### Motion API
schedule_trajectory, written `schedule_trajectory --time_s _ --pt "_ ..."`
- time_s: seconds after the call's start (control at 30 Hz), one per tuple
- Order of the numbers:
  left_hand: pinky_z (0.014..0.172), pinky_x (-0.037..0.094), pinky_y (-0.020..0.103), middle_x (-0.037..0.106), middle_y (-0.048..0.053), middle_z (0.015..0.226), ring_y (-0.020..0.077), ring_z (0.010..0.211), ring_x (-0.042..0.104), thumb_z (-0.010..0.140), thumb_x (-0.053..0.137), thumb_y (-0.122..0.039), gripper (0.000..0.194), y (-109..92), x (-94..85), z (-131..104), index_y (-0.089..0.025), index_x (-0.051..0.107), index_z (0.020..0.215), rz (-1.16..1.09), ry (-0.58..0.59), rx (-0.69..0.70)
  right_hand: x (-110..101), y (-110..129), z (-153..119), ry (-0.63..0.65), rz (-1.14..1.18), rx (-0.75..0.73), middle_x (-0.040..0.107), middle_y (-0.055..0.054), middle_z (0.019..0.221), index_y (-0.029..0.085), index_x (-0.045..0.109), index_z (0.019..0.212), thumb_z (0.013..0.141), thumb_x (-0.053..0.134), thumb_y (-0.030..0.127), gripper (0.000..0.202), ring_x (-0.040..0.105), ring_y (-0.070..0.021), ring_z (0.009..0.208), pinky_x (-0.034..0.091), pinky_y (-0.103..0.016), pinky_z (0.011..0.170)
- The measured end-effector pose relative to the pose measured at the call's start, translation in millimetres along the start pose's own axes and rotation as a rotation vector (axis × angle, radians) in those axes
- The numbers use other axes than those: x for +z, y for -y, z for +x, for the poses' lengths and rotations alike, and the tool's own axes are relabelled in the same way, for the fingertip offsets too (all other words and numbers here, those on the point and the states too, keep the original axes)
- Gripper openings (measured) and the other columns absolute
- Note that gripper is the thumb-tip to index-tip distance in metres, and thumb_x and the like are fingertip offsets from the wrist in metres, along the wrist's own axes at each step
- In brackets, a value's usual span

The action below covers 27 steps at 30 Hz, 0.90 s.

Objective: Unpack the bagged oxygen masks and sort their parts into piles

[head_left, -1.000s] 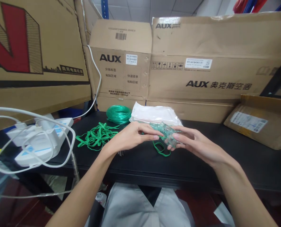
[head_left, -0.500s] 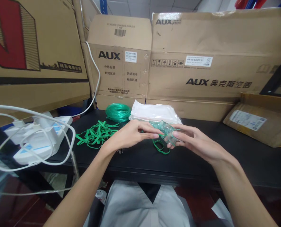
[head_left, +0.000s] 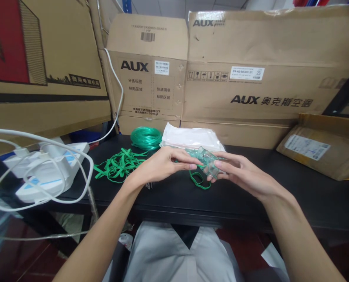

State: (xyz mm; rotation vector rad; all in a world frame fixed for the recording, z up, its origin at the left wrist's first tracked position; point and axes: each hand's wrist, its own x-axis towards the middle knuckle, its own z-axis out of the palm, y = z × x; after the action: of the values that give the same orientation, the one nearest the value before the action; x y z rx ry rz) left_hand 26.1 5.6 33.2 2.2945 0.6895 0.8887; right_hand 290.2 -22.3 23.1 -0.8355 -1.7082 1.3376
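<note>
My right hand [head_left: 236,168] grips a clear greenish plastic piece, which looks like an oxygen mask [head_left: 212,169], between thumb and fingers. At its left side my left hand [head_left: 165,162] pinches a green elastic strap [head_left: 202,166] between thumb and forefinger. A loop of that strap hangs below, over the black table [head_left: 174,199]. More clear greenish plastic lies just behind my hands, partly hidden by them. To the left of my left hand is a tangled pile of green elastic straps [head_left: 120,166].
Behind my hands are a coil of green tubing [head_left: 146,138] and white plastic packets [head_left: 192,137]. A white power strip [head_left: 53,176] with looping cables lies at the left. Large cardboard boxes [head_left: 239,113] line the back; a smaller carton [head_left: 324,145] stands at the right.
Both hands keep their holds on the strap and the mask with barely any movement. The whole view has shifted very slightly.
</note>
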Motion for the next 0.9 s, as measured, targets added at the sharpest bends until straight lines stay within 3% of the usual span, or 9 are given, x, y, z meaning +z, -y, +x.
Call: schedule_trajectory --time_s 0.4,0.7,0.9 --pt "0.091 0.046 0.029 0.076 0.002 0.101 0.0189 0.095 0.067 0.093 0.071 -0.035 0.024 -0.7 -0.5 0.1 -0.027 0.080 0.114 -0.008 -0.020 0.016 -1.3 -1.1 -0.5 0.019 0.023 -0.006 0.073 -0.010 0.107 0.020 0.072 0.121 0.092 0.074 0.036 0.033 0.072 -0.0250 0.094 0.056 -0.045 0.091" --pt "0.089 0.046 0.029 0.076 0.004 0.098 0.0190 0.093 0.066 0.093 0.072 -0.037 0.028 -0.7 -0.7 0.1 -0.026 0.079 0.117 0.002 -0.020 0.015 -1.4 0.2 0.2 0.014 0.027 0.010 0.075 -0.011 0.111 0.021 0.067 0.134 0.092 0.074 0.038 0.045 0.073 -0.0243 0.092 0.055 -0.046 0.094" --pt "0.095 0.046 0.031 0.077 0.004 0.101 0.0204 0.098 0.067 0.092 0.072 -0.037 0.026 -0.7 -0.3 0.8 -0.025 0.081 0.114 0.000 -0.025 0.024 -0.7 -0.3 0.7 0.004 0.026 0.008 0.075 -0.010 0.110 0.021 0.068 0.131 0.093 0.073 0.037 0.042 0.073 -0.0242 0.093 0.054 -0.046 0.093"
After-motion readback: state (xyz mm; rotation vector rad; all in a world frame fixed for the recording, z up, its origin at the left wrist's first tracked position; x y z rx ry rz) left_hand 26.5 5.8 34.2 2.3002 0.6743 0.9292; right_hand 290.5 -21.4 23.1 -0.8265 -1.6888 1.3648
